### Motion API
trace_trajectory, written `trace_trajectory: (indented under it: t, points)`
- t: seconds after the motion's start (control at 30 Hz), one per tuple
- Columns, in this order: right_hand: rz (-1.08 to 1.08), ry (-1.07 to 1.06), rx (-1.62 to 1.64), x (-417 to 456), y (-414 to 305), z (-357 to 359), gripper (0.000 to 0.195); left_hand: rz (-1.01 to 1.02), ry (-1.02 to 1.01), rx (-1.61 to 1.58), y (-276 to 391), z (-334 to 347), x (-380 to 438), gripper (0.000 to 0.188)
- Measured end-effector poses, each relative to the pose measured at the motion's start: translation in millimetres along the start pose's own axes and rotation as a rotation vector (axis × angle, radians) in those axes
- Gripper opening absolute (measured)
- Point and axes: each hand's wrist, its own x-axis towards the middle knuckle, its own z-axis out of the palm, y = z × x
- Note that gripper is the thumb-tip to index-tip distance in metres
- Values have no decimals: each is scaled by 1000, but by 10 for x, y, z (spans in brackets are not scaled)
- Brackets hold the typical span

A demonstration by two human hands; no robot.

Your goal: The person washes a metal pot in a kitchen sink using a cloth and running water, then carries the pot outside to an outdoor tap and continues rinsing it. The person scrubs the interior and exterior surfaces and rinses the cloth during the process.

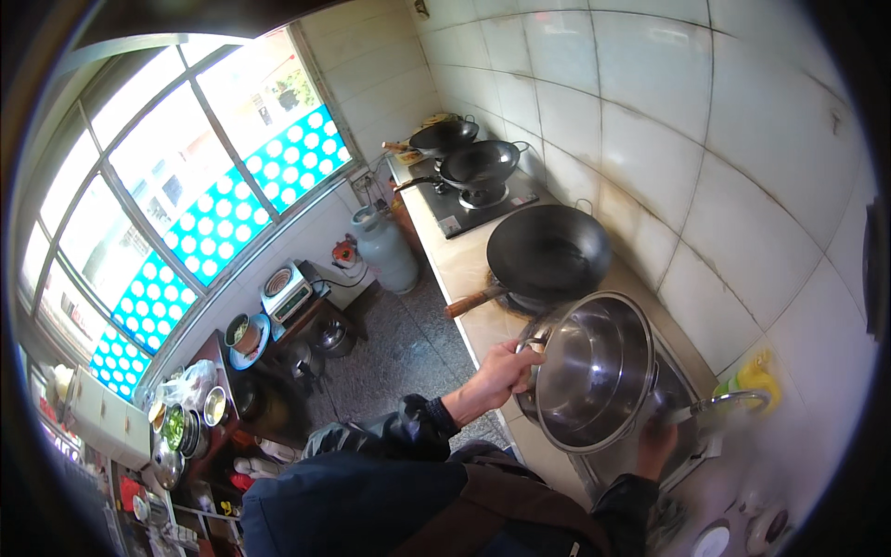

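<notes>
A wide stainless steel pot is tilted over the sink end of the counter, its shiny inside facing up. My left hand grips the loop handle on its left side. Close against the pot's right wall is my right hand, blurred and partly covered, so its hold on the pot is unclear. A curved metal faucet reaches in just right of that hand. Beyond the pot, a black wok with a wooden handle rests on the counter.
Two more woks sit on a black gas stove farther along. A yellow-green bottle stands by the tiled wall. On the floor are a gas cylinder and, leftward, a low table holding an electric coil stove.
</notes>
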Motion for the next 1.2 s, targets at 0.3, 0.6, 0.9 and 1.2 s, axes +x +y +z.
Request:
trace_trajectory:
  t: [0.3, 0.6, 0.9, 1.2]
  points:
    - [70, -238, -31, 326, 92, 1, 35, 12, -8, -35, -56, -143, -23, 5]
    - [-243, 19, -628, -238, 161, 90, 37, 38, -81, 67, 37, -189, 166, 4]
    - [-202, 362, -471, -554, 77, 398, 36, -9, -180, 56, 61, -349, 193, 22]
    - [-147, 196, -9, -742, 113, 731, 29, -23, -190, 36, 59, -488, 268, 26]
